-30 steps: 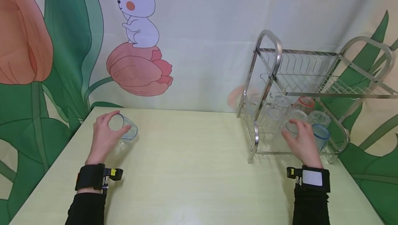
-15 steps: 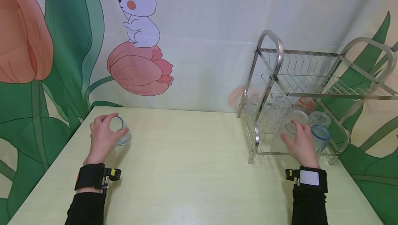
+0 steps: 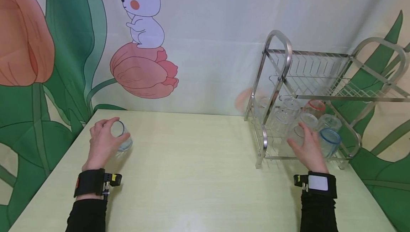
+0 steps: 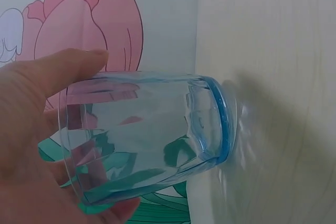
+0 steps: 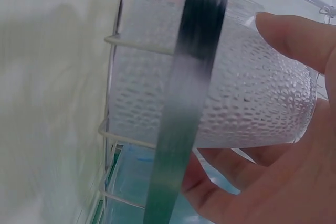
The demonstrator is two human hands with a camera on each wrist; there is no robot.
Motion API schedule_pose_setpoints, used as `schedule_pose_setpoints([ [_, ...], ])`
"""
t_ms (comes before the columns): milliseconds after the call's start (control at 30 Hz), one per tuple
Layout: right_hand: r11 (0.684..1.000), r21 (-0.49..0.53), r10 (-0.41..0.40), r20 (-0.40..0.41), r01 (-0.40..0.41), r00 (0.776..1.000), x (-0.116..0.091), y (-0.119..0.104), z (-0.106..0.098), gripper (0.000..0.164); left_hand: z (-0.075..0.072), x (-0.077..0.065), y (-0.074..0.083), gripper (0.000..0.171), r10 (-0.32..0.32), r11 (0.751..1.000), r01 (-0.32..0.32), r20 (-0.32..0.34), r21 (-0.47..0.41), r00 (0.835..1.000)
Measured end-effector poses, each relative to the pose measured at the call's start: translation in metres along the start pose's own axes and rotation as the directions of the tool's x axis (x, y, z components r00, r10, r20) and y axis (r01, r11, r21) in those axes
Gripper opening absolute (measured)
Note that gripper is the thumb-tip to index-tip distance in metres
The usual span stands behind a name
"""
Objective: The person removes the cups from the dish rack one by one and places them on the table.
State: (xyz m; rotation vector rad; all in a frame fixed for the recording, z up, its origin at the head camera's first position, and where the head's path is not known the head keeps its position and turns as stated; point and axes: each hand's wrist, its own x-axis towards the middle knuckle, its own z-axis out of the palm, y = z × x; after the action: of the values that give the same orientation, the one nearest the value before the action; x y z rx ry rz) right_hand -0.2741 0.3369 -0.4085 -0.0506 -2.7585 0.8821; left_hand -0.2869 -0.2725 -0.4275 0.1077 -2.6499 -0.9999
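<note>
Since the earlier frame, the blue-tinted glass (image 4: 142,129) is tilting more upright and shifting farther left of the rack (image 3: 339,98), while the right hand (image 3: 308,150) is barely moving. The left hand (image 3: 104,141) is gripping that glass between thumb and fingers, its blue end hovering over or touching the table (image 3: 198,175), which of the two being unclear; it is probably being stood there. The right hand is holding a pebbled glass (image 5: 252,87) on the rack's lower shelf.
</note>
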Motion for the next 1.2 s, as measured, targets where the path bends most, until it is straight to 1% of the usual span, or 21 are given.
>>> schedule_pose_setpoints([
  [67,1.000,-0.001,-0.007,0.009,0.007,1.000,0.000,0.000,-0.001,0.075,0.000,0.001,0.000,0.069,0.008,1.000,-0.008,0.003,0.013,1.000],
  [200,1.000,-0.002,-0.025,0.023,0.025,0.999,0.002,0.000,-0.002,0.075,0.003,0.005,-0.002,0.066,0.049,0.997,-0.049,-0.002,0.056,0.999],
  [267,1.000,-0.001,-0.028,0.031,0.029,0.999,0.002,0.000,-0.003,0.077,0.004,0.005,-0.002,0.065,0.071,0.995,-0.070,-0.006,0.073,0.997],
  [367,1.000,0.004,-0.030,0.043,0.030,0.999,0.003,-0.002,-0.006,0.082,0.006,0.006,-0.003,0.063,0.087,0.992,-0.085,-0.010,0.090,0.996],
  [467,1.000,0.009,-0.029,0.052,0.028,0.998,0.003,-0.003,-0.007,0.085,0.007,0.006,-0.004,0.063,0.093,0.992,-0.092,-0.006,0.089,0.996],
  [667,1.000,0.012,-0.025,0.061,0.024,0.998,0.000,-0.003,-0.007,0.080,0.006,0.010,-0.006,0.062,0.094,0.992,-0.094,0.009,0.088,0.996],
  [933,0.999,0.012,-0.049,0.035,0.048,0.998,-0.002,0.002,-0.006,0.078,0.006,0.011,-0.005,0.062,0.084,0.993,-0.087,0.036,0.080,0.996],
  [1200,0.999,0.024,-0.046,0.043,0.045,0.998,-0.002,0.003,-0.006,0.079,0.005,0.011,-0.003,0.073,0.078,0.992,-0.083,0.057,0.096,0.995],
])
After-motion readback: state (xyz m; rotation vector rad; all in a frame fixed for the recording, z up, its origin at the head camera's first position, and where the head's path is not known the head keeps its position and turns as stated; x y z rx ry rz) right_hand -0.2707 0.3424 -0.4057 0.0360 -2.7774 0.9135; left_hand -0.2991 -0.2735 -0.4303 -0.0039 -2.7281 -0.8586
